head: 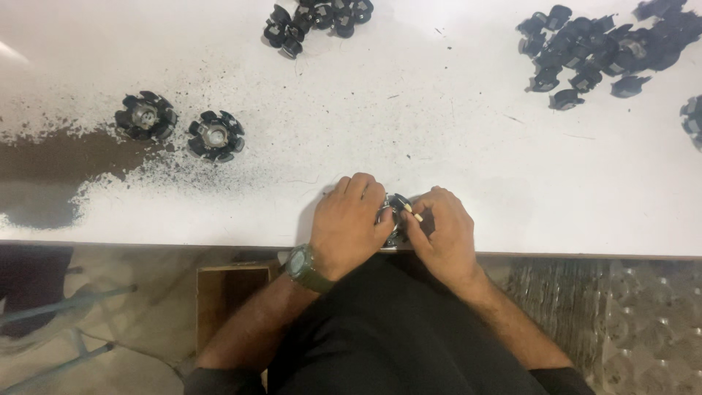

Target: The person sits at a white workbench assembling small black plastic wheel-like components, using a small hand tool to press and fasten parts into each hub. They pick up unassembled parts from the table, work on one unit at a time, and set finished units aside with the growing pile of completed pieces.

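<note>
The black finned part [395, 214] is being held at the near edge of the white table [512, 183], just about at its middle, between both hands. Its facing and long axis cannot be told, since most of it is being covered by the fingers; only a dark, rounded patch with a hint of metal is being shown in the gap. A thin pale stick [412, 213] is being pinched between the thumb and forefinger of the right hand [442, 234], lying slantwise with its far end toward the part. The left hand [349, 223] is being kept curled over the part's left side, fingers closed on it, with a dark green wristwatch [302, 268] being worn at the wrist.

Two finished-looking rotor-like pieces [179, 126], black fins around a metal hub facing up, are being left side by side toward the left edge, amid dark dust. A small cluster of black parts [314, 20] is being cut off by the far edge, and a larger heap [603, 51] is lying near the far right corner, its single pieces hard to make out.
</note>
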The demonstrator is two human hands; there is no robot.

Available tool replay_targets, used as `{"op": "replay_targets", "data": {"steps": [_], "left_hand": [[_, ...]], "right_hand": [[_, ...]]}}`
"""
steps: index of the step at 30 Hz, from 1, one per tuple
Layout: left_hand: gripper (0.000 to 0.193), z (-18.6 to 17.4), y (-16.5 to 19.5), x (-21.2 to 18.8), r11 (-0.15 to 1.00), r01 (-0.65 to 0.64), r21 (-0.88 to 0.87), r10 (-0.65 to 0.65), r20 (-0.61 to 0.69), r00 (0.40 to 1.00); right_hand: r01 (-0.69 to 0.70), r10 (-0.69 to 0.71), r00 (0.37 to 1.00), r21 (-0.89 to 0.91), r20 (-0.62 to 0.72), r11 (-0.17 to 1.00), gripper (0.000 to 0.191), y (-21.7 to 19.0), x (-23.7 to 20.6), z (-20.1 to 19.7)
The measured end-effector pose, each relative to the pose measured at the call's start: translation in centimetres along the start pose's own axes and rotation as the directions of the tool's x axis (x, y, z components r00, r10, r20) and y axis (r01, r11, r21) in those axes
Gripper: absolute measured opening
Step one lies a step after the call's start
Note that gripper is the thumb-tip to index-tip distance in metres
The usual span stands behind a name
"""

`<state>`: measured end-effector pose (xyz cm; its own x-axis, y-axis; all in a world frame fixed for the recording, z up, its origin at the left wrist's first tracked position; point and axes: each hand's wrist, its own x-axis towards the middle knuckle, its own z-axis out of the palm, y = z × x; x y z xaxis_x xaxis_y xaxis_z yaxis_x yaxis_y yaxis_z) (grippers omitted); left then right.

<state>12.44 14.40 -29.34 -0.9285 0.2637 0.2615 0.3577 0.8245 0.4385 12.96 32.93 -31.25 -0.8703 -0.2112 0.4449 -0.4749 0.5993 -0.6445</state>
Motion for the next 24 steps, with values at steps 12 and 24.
{"op": "replay_targets", "data": {"steps": [12,24], "left_hand": [[0.013,0.7,-1.8,-1.2,0.956,-0.134,-0.259,0.079,-0.215,0.973],[0.014,0.3,-0.8,-1.5,0.968,-0.094,-0.231,0.077,-0.081,0.994]], "right_hand": [[0.066,-0.066,0.998,-0.01,0.012,0.998,0.021,0.9,-0.7,0.1],[0.089,-0.089,0.996,-0.007,0.012,0.996,0.022,0.8,-0.3,0.4]]}}
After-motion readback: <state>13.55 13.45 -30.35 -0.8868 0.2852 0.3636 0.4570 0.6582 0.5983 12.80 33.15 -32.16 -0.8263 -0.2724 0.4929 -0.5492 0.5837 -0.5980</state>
